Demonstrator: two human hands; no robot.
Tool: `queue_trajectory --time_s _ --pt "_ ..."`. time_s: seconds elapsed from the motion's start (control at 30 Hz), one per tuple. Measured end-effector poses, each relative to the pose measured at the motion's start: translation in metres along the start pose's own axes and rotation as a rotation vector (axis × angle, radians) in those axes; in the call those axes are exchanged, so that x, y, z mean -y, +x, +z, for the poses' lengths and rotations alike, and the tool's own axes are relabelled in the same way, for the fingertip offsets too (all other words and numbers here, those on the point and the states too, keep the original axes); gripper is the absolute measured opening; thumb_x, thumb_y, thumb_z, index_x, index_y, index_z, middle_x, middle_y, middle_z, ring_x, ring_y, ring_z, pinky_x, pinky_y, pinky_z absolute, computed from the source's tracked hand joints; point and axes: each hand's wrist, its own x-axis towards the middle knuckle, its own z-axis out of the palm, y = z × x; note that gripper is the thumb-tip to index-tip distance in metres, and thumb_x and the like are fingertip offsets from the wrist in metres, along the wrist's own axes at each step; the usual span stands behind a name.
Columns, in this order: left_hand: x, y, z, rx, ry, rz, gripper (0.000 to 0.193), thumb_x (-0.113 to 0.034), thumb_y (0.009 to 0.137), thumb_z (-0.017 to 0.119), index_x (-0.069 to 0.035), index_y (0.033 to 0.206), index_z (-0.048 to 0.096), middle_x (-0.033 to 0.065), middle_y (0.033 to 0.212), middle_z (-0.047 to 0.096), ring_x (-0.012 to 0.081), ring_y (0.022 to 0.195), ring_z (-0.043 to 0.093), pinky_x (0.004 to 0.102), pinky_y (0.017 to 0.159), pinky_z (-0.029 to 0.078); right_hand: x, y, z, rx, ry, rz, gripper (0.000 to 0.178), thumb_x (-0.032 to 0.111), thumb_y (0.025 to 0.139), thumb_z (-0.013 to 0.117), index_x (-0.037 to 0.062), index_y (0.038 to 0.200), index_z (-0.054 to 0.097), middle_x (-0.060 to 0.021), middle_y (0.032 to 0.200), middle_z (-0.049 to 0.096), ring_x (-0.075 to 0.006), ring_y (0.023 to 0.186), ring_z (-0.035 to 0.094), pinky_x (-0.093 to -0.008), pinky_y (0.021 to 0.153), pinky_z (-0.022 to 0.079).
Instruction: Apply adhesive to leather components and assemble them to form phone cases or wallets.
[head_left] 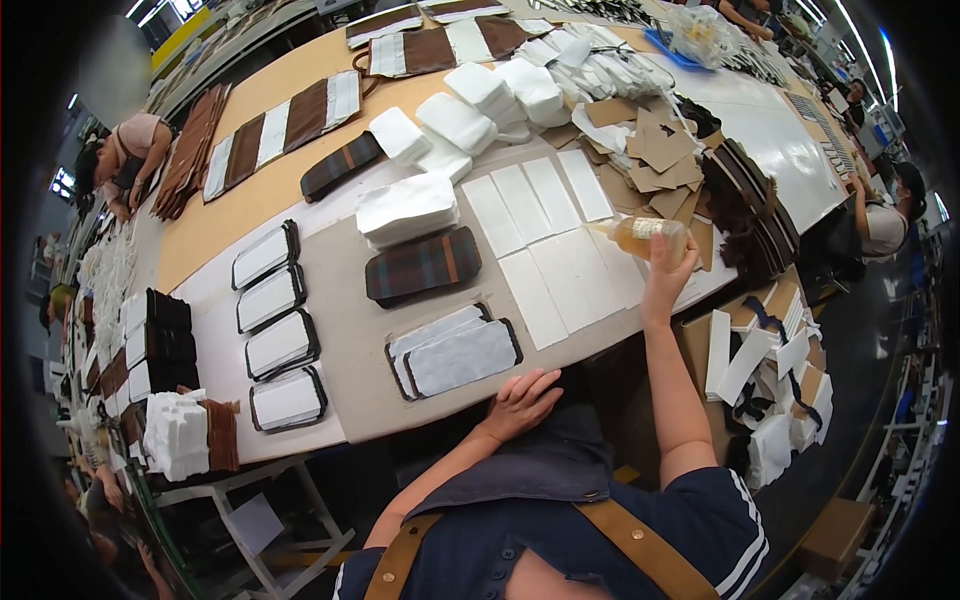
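My right hand is wrapped round a clear squeeze bottle of amber liquid. The bottle lies nearly on its side, its nozzle pointing left above white rectangular panels laid out in rows. At the table's front edge rests my left hand, empty, its fingers loosely extended. Just beyond it are grey-white panels with dark rims, overlapping. Farther back sit a dark plaid piece with an orange stripe and a stack of white padding.
Dark-rimmed white panels form a column at left. Cardboard pieces and dark brown strips lie heaped at right. A box of offcuts stands below the table's right edge. Other people work at the far left and right.
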Motion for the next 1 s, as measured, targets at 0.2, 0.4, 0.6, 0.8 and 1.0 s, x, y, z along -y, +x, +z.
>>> queue_trajectory --time_s 0.2,0.4,0.6,0.8,1.0 --pt "-0.001 -0.002 0.003 -0.009 -0.005 -0.005 0.023 -0.028 0.087 0.073 -0.027 0.110 0.071 -0.0074 0.143 0.057 0.0130 0.134 0.045 0.0343 0.112 0.025 -0.003 -0.014 0.005 0.054 -0.020 -0.028 0.063 0.037 0.093 0.076 0.0001 0.131 0.042 -0.0104 0.123 0.049 -0.0202 0.115 0.050 -0.0323 0.103 0.040" --pt "0.000 0.000 0.000 -0.006 -0.002 -0.008 0.025 -0.027 0.085 0.075 -0.028 0.110 0.071 -0.0076 0.142 0.057 0.0136 0.132 0.046 0.0334 0.110 0.028 0.001 -0.028 0.019 0.089 -0.027 -0.026 0.060 0.037 0.095 0.075 0.0009 0.131 0.043 -0.0091 0.122 0.050 -0.0187 0.115 0.050 -0.0315 0.103 0.040" --pt "0.000 0.002 -0.001 -0.011 -0.026 -0.013 0.029 -0.023 0.081 0.078 -0.028 0.109 0.071 -0.0070 0.141 0.057 0.0148 0.130 0.048 0.0325 0.106 0.032 0.007 -0.040 0.029 0.137 -0.048 -0.070 0.059 0.037 0.096 0.073 0.0012 0.131 0.043 -0.0083 0.122 0.050 -0.0176 0.114 0.050 -0.0306 0.103 0.040" --pt "0.000 0.003 -0.004 -0.015 -0.052 -0.014 0.029 -0.020 0.080 0.078 -0.026 0.108 0.071 -0.0064 0.140 0.058 0.0150 0.130 0.048 0.0322 0.106 0.033 0.009 -0.053 0.037 0.209 -0.014 -0.039 0.065 0.036 0.093 0.077 0.0000 0.133 0.041 -0.0106 0.125 0.047 -0.0213 0.118 0.047 -0.0341 0.106 0.038" --pt "0.000 0.002 -0.004 -0.029 -0.042 -0.009 0.027 -0.021 0.080 0.077 -0.026 0.106 0.072 -0.0063 0.139 0.058 0.0149 0.130 0.048 0.0319 0.106 0.033 0.019 -0.067 0.045 0.249 0.011 -0.043 0.068 0.038 0.092 0.078 -0.0003 0.133 0.040 -0.0103 0.124 0.046 -0.0207 0.118 0.046 -0.0336 0.105 0.038"
